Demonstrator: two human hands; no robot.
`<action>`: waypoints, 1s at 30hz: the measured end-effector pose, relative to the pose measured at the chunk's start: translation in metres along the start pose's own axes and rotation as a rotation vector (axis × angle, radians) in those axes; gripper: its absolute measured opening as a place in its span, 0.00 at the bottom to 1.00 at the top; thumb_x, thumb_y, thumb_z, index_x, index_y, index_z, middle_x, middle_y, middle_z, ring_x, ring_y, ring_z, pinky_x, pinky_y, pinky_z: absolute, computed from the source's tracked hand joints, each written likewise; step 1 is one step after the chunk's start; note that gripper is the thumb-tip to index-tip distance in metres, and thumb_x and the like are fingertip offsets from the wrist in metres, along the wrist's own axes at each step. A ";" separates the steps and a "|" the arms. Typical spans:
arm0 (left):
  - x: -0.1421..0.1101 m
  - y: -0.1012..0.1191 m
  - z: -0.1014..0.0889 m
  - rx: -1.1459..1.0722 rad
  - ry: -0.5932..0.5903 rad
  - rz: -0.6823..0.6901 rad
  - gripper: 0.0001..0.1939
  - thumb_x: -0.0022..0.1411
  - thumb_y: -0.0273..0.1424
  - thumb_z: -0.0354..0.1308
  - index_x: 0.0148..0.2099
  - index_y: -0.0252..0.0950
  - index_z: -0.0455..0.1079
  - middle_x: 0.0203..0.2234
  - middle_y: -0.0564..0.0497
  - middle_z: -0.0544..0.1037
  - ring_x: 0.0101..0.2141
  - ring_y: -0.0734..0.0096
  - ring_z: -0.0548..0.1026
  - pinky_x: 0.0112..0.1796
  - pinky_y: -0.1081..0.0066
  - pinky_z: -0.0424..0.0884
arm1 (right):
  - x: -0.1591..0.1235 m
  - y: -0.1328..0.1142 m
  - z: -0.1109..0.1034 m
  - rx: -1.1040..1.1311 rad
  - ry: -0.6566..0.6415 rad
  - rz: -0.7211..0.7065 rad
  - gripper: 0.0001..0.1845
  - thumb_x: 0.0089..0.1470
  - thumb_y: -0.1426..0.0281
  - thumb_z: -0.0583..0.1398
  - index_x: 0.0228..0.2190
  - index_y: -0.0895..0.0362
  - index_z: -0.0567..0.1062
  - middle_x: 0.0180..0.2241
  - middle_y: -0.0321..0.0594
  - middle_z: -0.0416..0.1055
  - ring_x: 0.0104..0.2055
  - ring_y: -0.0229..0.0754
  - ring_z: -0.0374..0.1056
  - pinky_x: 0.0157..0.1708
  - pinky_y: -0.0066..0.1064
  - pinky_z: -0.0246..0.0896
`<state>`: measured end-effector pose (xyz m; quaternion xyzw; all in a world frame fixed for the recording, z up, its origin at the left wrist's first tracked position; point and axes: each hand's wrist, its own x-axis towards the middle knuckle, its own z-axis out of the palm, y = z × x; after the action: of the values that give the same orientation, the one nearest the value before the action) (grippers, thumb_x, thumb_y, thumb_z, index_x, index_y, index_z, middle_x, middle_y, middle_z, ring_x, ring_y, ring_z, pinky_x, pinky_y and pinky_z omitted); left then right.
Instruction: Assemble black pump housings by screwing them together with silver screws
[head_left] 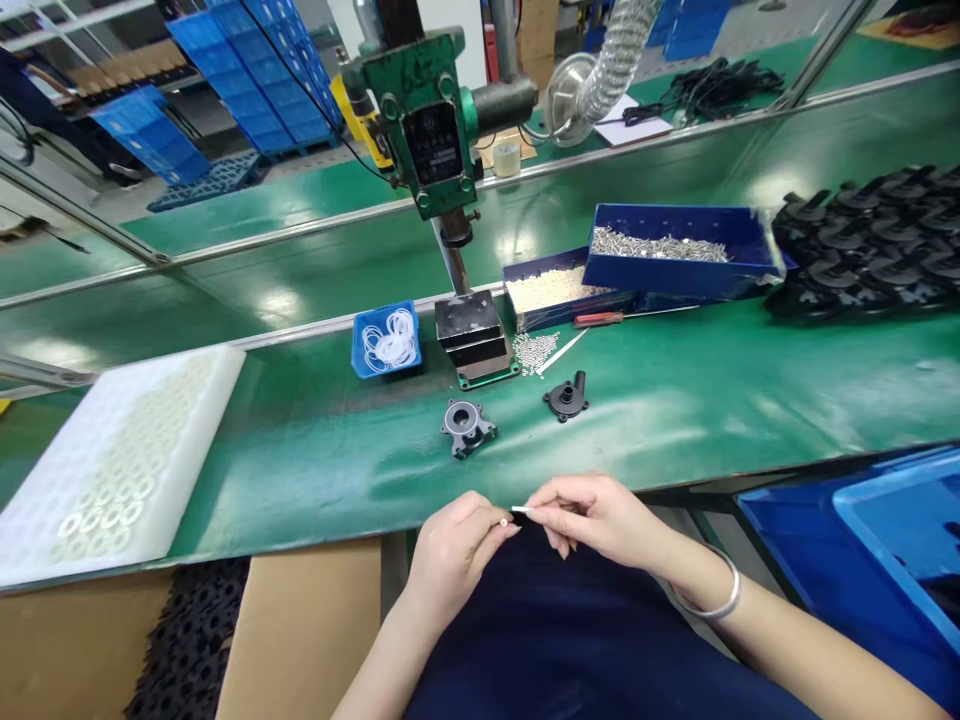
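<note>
The fingers (491, 517) of the left hand (448, 552), in the head view, are pinching a small pale piece (504, 522). The right hand (596, 515) has its fingertips pressed on a thin white piece (520, 510), whose long axis runs sideways, toward the left fingertips. Its free end is just beside the pale piece; whether they touch, I cannot tell. The right hand is nearer to the black spouted part (566, 400), farther up on the green bench (360, 450).
</note>
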<state>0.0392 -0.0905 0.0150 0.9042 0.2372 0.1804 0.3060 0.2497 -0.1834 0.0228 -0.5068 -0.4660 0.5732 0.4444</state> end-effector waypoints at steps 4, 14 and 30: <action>0.004 0.002 -0.004 0.103 -0.017 0.048 0.07 0.69 0.31 0.55 0.39 0.37 0.74 0.28 0.51 0.75 0.28 0.74 0.73 0.30 0.74 0.67 | -0.001 0.001 0.001 -0.252 0.010 -0.088 0.14 0.64 0.62 0.58 0.35 0.57 0.79 0.21 0.32 0.71 0.21 0.32 0.66 0.26 0.23 0.62; 0.011 0.000 -0.008 0.147 -0.024 0.114 0.07 0.70 0.29 0.54 0.43 0.37 0.73 0.29 0.52 0.74 0.29 0.74 0.73 0.31 0.74 0.67 | 0.006 0.002 0.000 -0.646 0.014 -0.348 0.12 0.67 0.67 0.56 0.42 0.56 0.79 0.37 0.38 0.80 0.35 0.39 0.75 0.37 0.29 0.64; 0.030 -0.005 -0.014 0.459 -0.136 0.304 0.13 0.72 0.32 0.48 0.39 0.35 0.72 0.25 0.52 0.71 0.25 0.68 0.69 0.27 0.67 0.62 | 0.017 -0.013 -0.008 -0.779 -0.084 -0.264 0.16 0.69 0.67 0.52 0.34 0.58 0.76 0.29 0.38 0.74 0.31 0.39 0.69 0.35 0.30 0.61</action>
<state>0.0557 -0.0647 0.0274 0.9851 0.1123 0.1045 0.0780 0.2567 -0.1638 0.0322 -0.5493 -0.7268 0.3122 0.2694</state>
